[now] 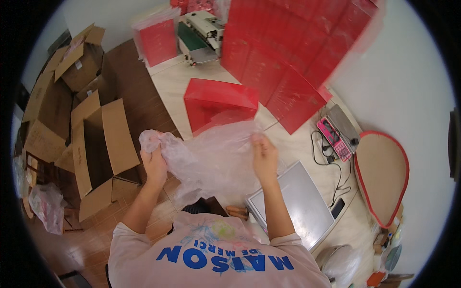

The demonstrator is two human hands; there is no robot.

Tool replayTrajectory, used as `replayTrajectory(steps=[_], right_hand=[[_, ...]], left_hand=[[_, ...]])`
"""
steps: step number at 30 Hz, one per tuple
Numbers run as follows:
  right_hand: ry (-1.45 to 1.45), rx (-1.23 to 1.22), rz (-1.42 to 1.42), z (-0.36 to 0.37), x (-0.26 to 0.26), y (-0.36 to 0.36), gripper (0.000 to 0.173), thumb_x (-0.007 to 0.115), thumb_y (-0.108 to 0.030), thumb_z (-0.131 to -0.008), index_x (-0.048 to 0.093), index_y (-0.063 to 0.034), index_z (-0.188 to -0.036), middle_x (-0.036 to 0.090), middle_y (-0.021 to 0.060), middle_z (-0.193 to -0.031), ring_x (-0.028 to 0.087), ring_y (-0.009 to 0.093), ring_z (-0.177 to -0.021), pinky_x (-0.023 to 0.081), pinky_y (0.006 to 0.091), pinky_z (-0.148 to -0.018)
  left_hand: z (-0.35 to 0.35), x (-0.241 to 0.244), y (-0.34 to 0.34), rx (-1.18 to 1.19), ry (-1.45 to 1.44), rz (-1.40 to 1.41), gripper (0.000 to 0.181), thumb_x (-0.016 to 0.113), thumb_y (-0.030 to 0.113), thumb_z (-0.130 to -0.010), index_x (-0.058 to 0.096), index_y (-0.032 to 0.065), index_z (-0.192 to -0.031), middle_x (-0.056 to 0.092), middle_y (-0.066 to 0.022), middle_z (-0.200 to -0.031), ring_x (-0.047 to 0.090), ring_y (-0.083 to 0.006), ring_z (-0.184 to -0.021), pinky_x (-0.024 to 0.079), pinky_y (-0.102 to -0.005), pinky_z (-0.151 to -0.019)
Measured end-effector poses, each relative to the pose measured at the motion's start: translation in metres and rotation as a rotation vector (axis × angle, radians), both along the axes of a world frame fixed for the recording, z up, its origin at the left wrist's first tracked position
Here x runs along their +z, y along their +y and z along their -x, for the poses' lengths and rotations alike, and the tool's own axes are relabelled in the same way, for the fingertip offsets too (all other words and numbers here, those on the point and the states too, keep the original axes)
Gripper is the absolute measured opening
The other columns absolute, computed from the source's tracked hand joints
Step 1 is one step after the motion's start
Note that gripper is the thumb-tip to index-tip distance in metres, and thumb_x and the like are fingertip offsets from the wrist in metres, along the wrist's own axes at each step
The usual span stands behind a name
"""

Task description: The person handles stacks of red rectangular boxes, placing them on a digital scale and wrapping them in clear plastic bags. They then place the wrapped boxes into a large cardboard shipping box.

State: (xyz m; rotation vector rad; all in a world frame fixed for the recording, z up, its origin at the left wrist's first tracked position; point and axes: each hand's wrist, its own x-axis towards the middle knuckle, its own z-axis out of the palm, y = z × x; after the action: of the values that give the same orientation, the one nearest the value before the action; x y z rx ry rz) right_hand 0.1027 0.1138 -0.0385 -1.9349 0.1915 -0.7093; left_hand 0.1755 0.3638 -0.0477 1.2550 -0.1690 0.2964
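Note:
A translucent plastic bag point(219, 158) is stretched between my two hands, in front of my chest. My left hand point(155, 163) grips its bunched end on the left. On the other side my right hand point(264, 156) pinches the bag's edge, above a silver flat-topped device point(295, 205). Just beyond the bag stands a red box point(221, 93) on the pale table point(165, 90); the bag hides part of its lower front. Large stacks of red boxes point(288, 46) wrapped in clear film rise behind it to the right.
A band sealing machine point(200, 39) stands at the back beside a wrapped red box point(158, 41). Open cardboard cartons point(119, 136) are on the floor at left. Black cables point(340, 183), a pink keypad device point(335, 138) and a red-rimmed tan panel point(381, 176) lie at right.

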Motion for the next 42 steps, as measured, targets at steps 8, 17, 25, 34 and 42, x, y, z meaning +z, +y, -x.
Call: replayTrajectory(steps=[8,17,25,34,42], right_hand=[[0.062,0.117,-0.013,-0.076,0.043,0.043,0.014,0.053,-0.01,-0.092,0.061,0.0015,-0.092,0.056,0.0053,-0.064,0.053,0.011,-0.056,0.042,0.0259,-0.051],[0.294,0.405,0.101,-0.128,0.074,0.096,0.015,0.063,-0.016,-0.086,0.062,-0.0006,-0.087,0.054,0.0085,-0.061,0.052,0.014,-0.051,0.042,0.0297,-0.049],[0.775,1.017,0.243,-0.1,0.077,0.009,0.032,0.072,-0.028,-0.081,0.06,0.0023,-0.08,0.051,0.0031,-0.054,0.047,0.013,-0.051,0.036,0.0308,-0.047],[-0.208,0.15,-1.163,-0.063,0.015,-0.065,0.026,0.048,-0.026,-0.094,0.059,-0.0041,-0.104,0.064,0.0068,-0.097,0.06,0.018,-0.092,0.049,0.0344,-0.081],[-0.14,0.129,-1.432,-0.13,-0.053,-0.109,0.027,0.047,-0.024,-0.097,0.058,-0.0036,-0.11,0.063,0.0064,-0.106,0.061,0.019,-0.094,0.051,0.0332,-0.083]], left_hand=[[-0.05,-0.027,0.085,-0.481,0.01,-0.703,0.097,0.074,0.017,-0.075,0.009,0.0094,-0.145,0.031,-0.0204,-0.143,0.036,-0.0325,-0.13,0.032,-0.044,-0.105],[-0.123,0.041,0.022,-1.024,-0.174,-0.743,0.073,0.07,0.032,-0.08,0.033,0.008,-0.138,0.054,-0.0189,-0.121,0.06,-0.0269,-0.1,0.047,-0.0384,-0.084],[-0.168,0.035,0.016,-0.77,0.407,-0.015,0.03,0.052,0.037,-0.094,0.062,0.0104,-0.085,0.056,0.0024,-0.061,0.053,-0.0052,-0.053,0.041,-0.0192,-0.047],[-0.18,-0.04,0.021,-0.796,0.716,0.014,0.032,0.061,0.035,-0.089,0.062,0.0057,-0.102,0.063,-0.0023,-0.086,0.059,-0.0089,-0.073,0.047,-0.0228,-0.061],[-0.202,-0.045,0.003,-0.933,0.572,0.108,0.035,0.051,0.027,-0.094,0.057,0.0013,-0.117,0.061,-0.0065,-0.112,0.059,-0.0114,-0.095,0.049,-0.0262,-0.077]])
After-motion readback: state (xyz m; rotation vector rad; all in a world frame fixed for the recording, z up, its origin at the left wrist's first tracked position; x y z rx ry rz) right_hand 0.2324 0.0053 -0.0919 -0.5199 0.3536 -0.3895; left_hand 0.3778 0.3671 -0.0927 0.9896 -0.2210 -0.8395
